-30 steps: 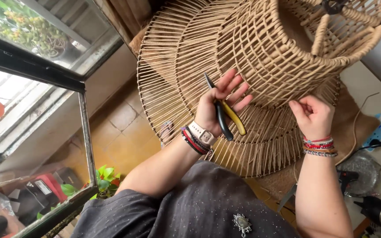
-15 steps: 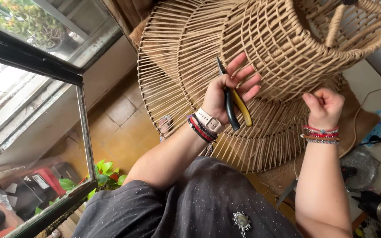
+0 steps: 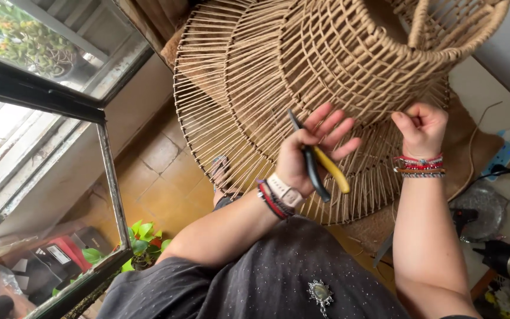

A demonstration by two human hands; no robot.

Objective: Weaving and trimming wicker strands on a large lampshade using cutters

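A large woven lampshade [image 3: 326, 65] of tan cord on a wire frame fills the upper middle of the head view. My left hand [image 3: 311, 150] holds pliers [image 3: 320, 168] with black and yellow handles against its lower ring, fingers spread over the cords. My right hand [image 3: 421, 127] is pinched shut on a strand of the tan cord at the shade's lower right. Both wrists carry red and dark bracelets; the left also has a watch.
An open window frame [image 3: 60, 100] stands at the left, with green plants [image 3: 143, 236] below it. A worktable [image 3: 491, 88] at the right carries a cable, a blue power strip [image 3: 506, 150] and dark tools [image 3: 503, 254]. Tan floor tiles [image 3: 154, 171] lie below.
Both hands have shifted a little upward and to the right along the shade. The left hand keeps the pliers; the right hand stays pinched on the cord.
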